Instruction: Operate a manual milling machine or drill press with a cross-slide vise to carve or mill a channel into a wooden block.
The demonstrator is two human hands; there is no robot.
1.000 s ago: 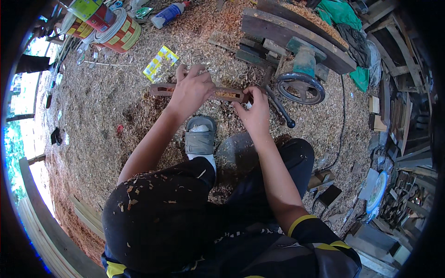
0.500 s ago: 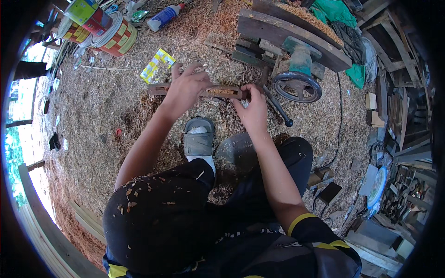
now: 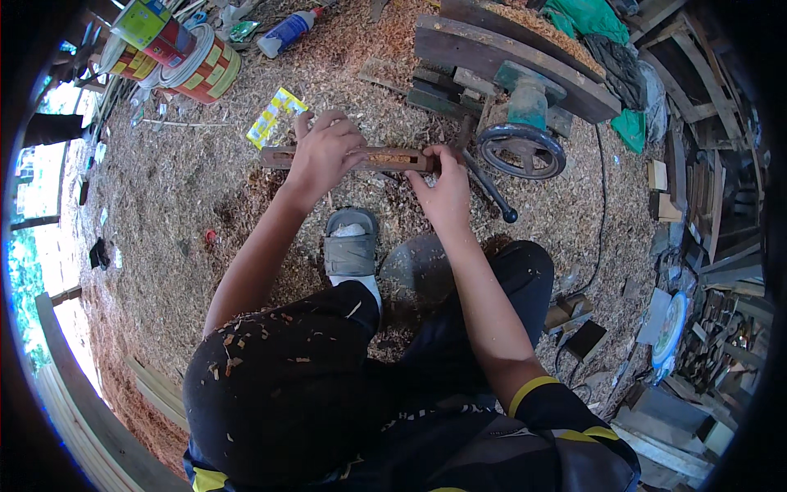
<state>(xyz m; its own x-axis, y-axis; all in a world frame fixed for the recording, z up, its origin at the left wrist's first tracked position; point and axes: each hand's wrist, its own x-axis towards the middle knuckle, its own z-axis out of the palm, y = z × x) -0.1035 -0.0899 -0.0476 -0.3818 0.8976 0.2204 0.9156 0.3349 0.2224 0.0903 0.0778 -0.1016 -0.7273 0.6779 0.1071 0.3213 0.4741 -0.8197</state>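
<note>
A long, narrow reddish-brown wooden bar point(image 3: 397, 159) lies crosswise in front of me, with slots cut into its upper face. Pale shavings show in the slot nearer its right end. My right hand point(image 3: 445, 182) grips that end between thumb and fingers. Across the middle of the bar lies my left hand point(image 3: 327, 152), its fingers apart and loosely bent, thumb against the wood. It hides part of the bar, and nothing shows in its grasp. Beyond it on the ground lies a yellow and white packet point(image 3: 277, 116).
A bench vise with wooden jaws point(image 3: 516, 70) and a round handwheel point(image 3: 522, 151) stands at right, a dark metal bar point(image 3: 490, 187) beside it. Paint buckets point(image 3: 205, 70) and a blue bottle point(image 3: 285, 34) stand far left. Shavings cover the ground around my sandalled foot point(image 3: 351, 246).
My left hand has shifted slightly over the wooden bar, its fingers bending closer together. A small pale sliver now shows just below that hand. My right hand keeps its hold.
</note>
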